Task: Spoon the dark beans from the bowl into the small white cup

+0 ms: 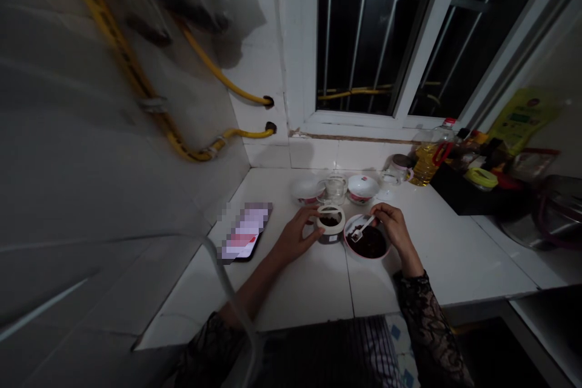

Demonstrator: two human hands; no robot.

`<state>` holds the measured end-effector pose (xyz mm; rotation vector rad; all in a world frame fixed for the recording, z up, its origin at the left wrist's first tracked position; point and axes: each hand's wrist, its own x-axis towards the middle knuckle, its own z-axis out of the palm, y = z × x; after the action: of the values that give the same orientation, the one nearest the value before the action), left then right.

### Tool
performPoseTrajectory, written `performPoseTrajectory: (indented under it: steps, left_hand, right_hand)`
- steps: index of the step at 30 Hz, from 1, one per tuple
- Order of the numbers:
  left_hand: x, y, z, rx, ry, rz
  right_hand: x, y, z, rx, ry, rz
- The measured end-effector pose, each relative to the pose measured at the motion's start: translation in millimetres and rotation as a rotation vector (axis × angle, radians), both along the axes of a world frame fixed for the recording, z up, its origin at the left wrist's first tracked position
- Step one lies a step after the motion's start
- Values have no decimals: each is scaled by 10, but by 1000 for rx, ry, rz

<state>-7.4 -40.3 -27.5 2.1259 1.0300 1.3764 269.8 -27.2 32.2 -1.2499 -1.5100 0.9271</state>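
Note:
My left hand (296, 235) wraps its fingers round a small open jar with a white rim (330, 224), which holds something dark. My right hand (393, 225) pinches a small white spoon (364, 230) whose tip dips into a dark paste in a white bowl (368, 244). Jar and bowl stand side by side on the white counter (309, 291), just in front of me.
Behind the jar stand two white patterned bowls (362, 188) and a clear glass (336, 188). A phone (245, 231) lies at the left. An oil bottle (427, 160), a black tray of jars (473, 185) and a metal pot (545, 212) fill the right. Yellow hoses (191, 148) run along the left wall.

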Motion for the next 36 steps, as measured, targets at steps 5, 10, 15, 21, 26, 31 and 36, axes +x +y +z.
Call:
performPoseTrajectory:
  steps: [5,10,15,21,26,31,36]
  left_hand:
    - [0,-1,1,-16,-14,-4]
    - [-6,-3,4,-13,-8,-8]
    - [-1,-7,2,-6,-5,-1]
    - [3,3,1,-5,-11,-9]
    - [7,-9,21,-11,0,-7]
    - [8,-12,20,-6,4,2]
    - [5,-6,7,-12,0,3]
  right_hand:
    - [15,19,-43,10,-38,-32]
    - [-3,16,-48,188,-301,-19]
    - [-39,-7,-21,207,-378,181]
    - [2,-9,-32,12,-148,105]
    - [10,4,-39,-9,-112,31]
    - [7,1,-28,19,-133,17]
    - [4,-8,-17,6,-72,13]
